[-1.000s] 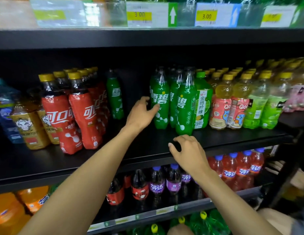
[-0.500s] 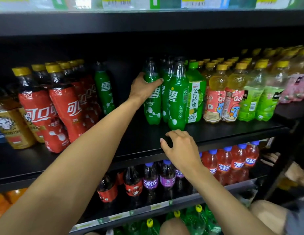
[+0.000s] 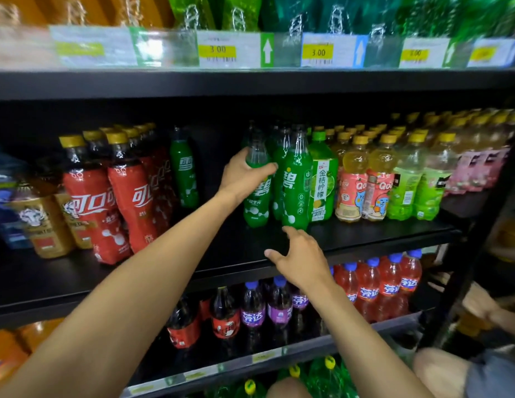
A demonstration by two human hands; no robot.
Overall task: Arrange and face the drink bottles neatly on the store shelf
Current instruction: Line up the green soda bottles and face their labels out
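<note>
Bare black shelf (image 3: 193, 254) lies open left of the green bottle (image 3: 257, 196) gripped by the left hand (image 3: 242, 176), a gap running to the red cola bottles (image 3: 130, 196), with only a lone green bottle (image 3: 183, 173) standing at its back. Right of the green bottle, matching sodas (image 3: 296, 179) and a citrus drink (image 3: 322, 185) stand packed tight. Above it, the upper shelf (image 3: 250, 84) sits close over the caps.

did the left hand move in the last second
Yes. The left hand has climbed the green Sprite bottle, from beside its label up to its shoulder, farther above the black shelf board.
</note>
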